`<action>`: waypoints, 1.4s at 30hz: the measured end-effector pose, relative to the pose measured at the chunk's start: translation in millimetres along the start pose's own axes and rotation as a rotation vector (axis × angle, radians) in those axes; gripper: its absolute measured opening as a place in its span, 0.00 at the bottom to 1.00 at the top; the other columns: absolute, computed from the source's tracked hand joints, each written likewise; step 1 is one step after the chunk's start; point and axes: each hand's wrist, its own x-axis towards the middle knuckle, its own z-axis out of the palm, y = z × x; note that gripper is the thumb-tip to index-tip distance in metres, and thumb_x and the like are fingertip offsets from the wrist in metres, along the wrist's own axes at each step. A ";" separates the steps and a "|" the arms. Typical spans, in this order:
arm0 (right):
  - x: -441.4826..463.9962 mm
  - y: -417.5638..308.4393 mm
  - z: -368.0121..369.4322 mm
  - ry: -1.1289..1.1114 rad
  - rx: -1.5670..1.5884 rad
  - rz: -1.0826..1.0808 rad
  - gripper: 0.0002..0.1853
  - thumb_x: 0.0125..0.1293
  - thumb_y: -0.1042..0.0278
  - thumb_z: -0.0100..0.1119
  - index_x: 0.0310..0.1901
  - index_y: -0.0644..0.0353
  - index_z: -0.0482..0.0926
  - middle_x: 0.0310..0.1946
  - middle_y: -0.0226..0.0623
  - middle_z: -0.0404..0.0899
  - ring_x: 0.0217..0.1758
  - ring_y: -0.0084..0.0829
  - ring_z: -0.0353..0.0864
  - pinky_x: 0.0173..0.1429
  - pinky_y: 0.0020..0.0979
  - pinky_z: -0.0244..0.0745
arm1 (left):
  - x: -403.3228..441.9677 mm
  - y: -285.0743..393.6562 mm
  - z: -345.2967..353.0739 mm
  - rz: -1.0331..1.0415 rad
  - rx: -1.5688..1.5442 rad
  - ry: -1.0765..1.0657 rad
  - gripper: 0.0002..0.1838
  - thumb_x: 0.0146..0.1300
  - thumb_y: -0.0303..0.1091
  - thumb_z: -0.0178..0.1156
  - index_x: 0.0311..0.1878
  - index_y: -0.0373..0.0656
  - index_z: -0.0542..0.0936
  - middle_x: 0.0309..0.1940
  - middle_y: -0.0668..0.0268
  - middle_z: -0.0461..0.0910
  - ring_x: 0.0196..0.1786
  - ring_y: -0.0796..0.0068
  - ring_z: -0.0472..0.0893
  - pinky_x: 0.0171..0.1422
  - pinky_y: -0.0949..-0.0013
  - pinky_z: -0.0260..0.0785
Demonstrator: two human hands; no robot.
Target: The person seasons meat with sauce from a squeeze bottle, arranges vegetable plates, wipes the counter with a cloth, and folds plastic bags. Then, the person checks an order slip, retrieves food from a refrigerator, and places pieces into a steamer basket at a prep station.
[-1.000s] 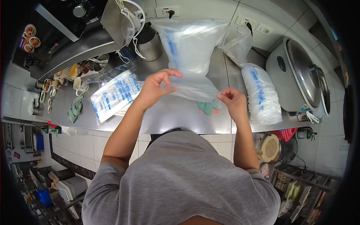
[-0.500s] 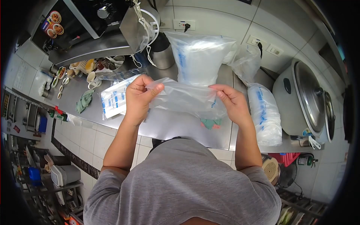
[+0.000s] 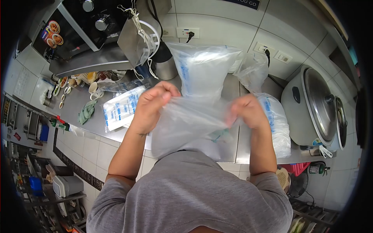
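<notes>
A clear plastic bag (image 3: 182,122) hangs in front of my body, wide and loose, its upper edge stretched between my two hands. My left hand (image 3: 153,105) pinches the upper left corner between thumb and fingers. At the right end of the bag is my right hand (image 3: 246,112), its fingertips closed on the edge and smeared by motion. Just beyond stands a filled plastic bag (image 3: 200,72) with blue print, upright on the steel counter. Through the thin film a green cloth (image 3: 220,135) shows faintly.
Left of the bag lie a white printed packet (image 3: 122,108), a green rag (image 3: 87,112) and cups (image 3: 93,88) on the steel counter (image 3: 72,110). A long wrapped bundle (image 3: 278,128) and a large rice cooker (image 3: 297,103) stand right. A microwave (image 3: 83,27) sits above left.
The bag has dropped open downward, its body now reaching toward my shirt. My right hand has turned, fingers pointing down, and moves fast. My view has shifted slightly.
</notes>
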 end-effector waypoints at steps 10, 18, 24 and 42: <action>10.5 26.7 -30.7 -0.121 0.621 -0.206 0.13 0.65 0.59 0.61 0.31 0.61 0.74 0.26 0.37 0.78 0.30 0.32 0.78 0.39 0.31 0.73 | 43.3 -19.1 -36.5 -0.646 -0.299 -0.422 0.04 0.64 0.28 0.57 0.39 0.39 0.74 0.17 0.77 0.65 0.14 0.88 0.63 0.17 0.78 0.57; 80.9 15.4 -102.0 -0.063 0.880 -0.242 0.10 0.67 0.59 0.56 0.39 0.58 0.76 0.26 0.29 0.75 0.25 0.23 0.73 0.26 0.23 0.67 | 133.4 -39.9 -34.2 -0.402 -0.953 -0.243 0.10 0.69 0.36 0.54 0.35 0.39 0.76 0.23 0.69 0.76 0.26 0.76 0.77 0.39 0.70 0.75; 152.9 101.8 -131.4 0.604 0.369 0.603 0.14 0.66 0.58 0.54 0.44 0.57 0.80 0.30 0.30 0.79 0.28 0.26 0.76 0.33 0.32 0.73 | 173.1 -157.1 -98.4 -0.560 -0.336 0.229 0.15 0.72 0.37 0.47 0.43 0.36 0.79 0.33 0.64 0.81 0.33 0.70 0.82 0.47 0.69 0.76; 18.5 194.7 51.6 0.526 -0.818 0.182 0.11 0.62 0.63 0.64 0.38 0.60 0.77 0.30 0.31 0.75 0.30 0.26 0.73 0.36 0.28 0.69 | -11.9 -240.5 -83.6 -0.215 0.901 -0.100 0.17 0.59 0.41 0.66 0.44 0.38 0.78 0.33 0.59 0.80 0.39 0.66 0.79 0.44 0.64 0.71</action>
